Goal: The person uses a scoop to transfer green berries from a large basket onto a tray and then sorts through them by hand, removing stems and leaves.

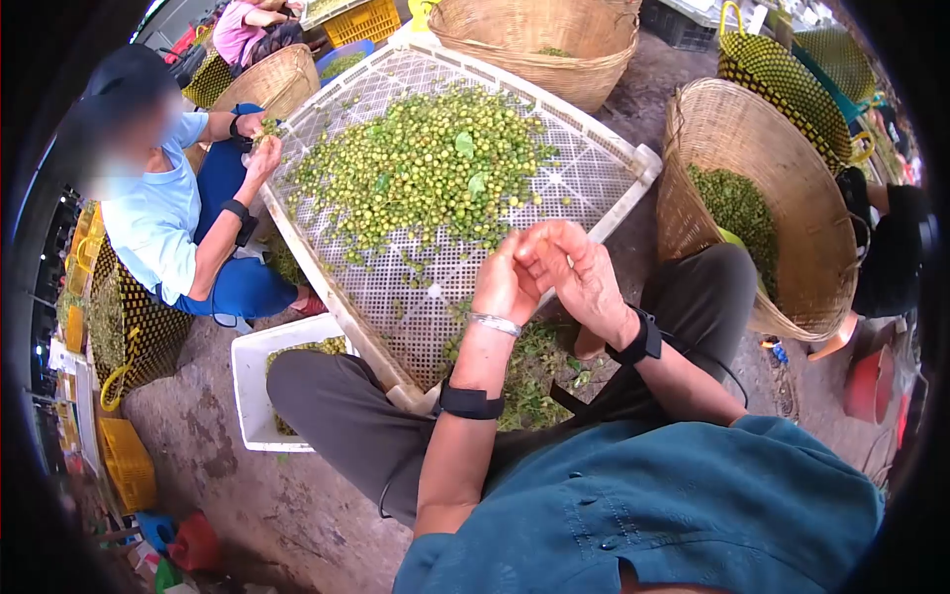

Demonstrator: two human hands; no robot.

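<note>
My left hand (507, 283), with a bracelet at the wrist, is cupped above the near edge of a white mesh tray (396, 322). Close against it is my right hand (586, 279), its fingers curled inward and its thumb side toward the left. Whatever lies between the fingers of either hand is hidden. Beyond my hands a heap of small round green fruits (426, 163) covers the middle of the tray, with a few green leaves (465, 145) on top.
At left a co-worker (163, 218) in light blue handles something green over the tray. A woven basket (708, 119) with green contents stands to the right, another basket (534, 45) behind. A white bin (252, 396) sits by my left knee; green stems (529, 381) lie below the tray.
</note>
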